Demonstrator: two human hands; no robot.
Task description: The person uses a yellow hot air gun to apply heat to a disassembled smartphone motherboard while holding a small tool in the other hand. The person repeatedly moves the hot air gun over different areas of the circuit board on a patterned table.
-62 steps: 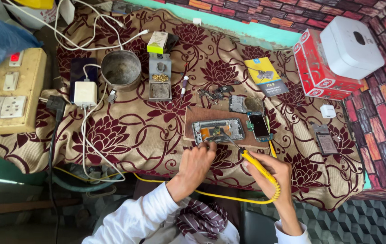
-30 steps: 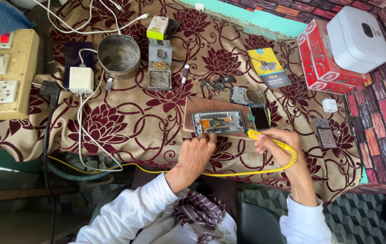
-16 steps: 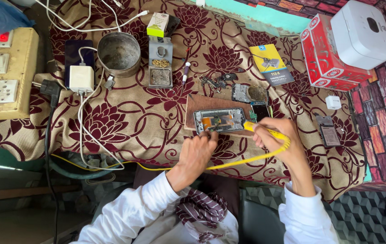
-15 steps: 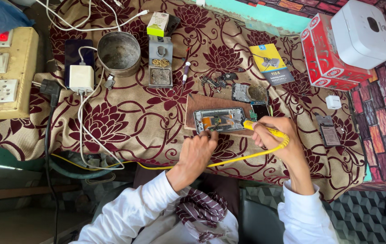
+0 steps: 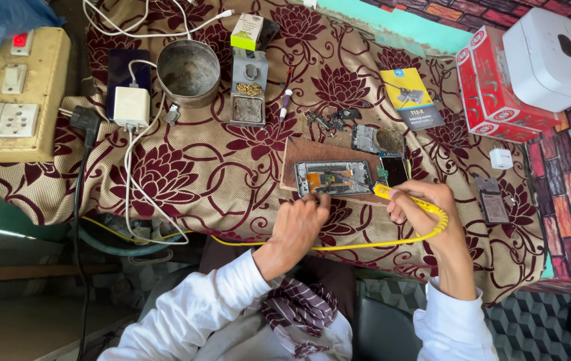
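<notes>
— Where's the opened phone (image 5: 333, 178)?
— On a brown board (image 5: 299, 157) on the flowered cloth (image 5: 185, 174), just beyond both hands.
— The fingers?
— The right hand (image 5: 425, 210) pinches a yellow soldering iron (image 5: 399, 196), tip over the phone. The left hand (image 5: 299, 224) curls its fingers against the phone's near edge.
</notes>
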